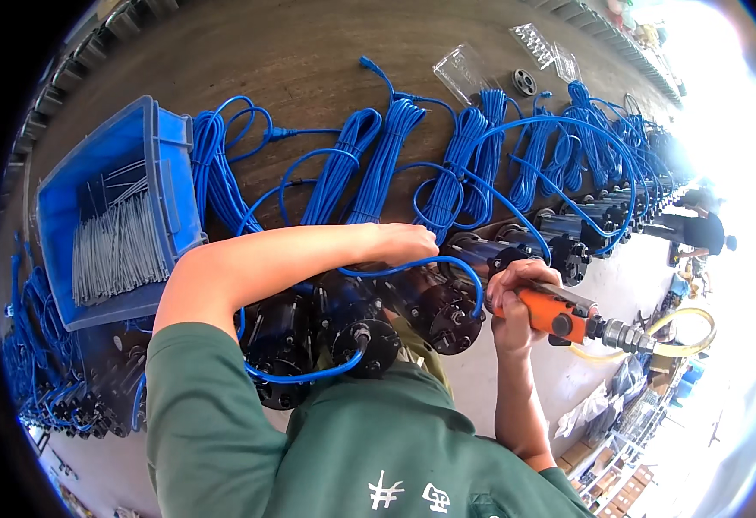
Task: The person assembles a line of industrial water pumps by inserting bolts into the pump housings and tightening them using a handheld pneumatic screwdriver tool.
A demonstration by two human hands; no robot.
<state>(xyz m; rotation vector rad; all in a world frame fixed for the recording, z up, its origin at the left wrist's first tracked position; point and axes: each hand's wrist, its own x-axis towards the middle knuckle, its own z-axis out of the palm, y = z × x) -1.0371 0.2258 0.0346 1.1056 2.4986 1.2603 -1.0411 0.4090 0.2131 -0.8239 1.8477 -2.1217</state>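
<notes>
My right hand [514, 298] is wrapped round an orange and grey air tool [555, 312]. A metal coupling joins its rear end to a yellow air hose [684, 315]. The tool's working end is hidden behind my fingers, close to a dark cylindrical motor-like unit [473, 250]. My left arm reaches across the row, and my left hand [408, 243] is closed beside the same unit; what its fingers hold, if anything, is hidden. Just below the hands lies another black cylinder [447, 319] with a bolted round end, and a blue cable [469, 266] arches out of it.
A blue bin [158, 164] of thin grey strips [119, 246] stands at the left. Bundled blue cables [387, 160] lie along the brown table [309, 73]. Clear plastic trays [460, 73] and a round metal part [524, 82] lie farther back. Another person [702, 229] is at the far right.
</notes>
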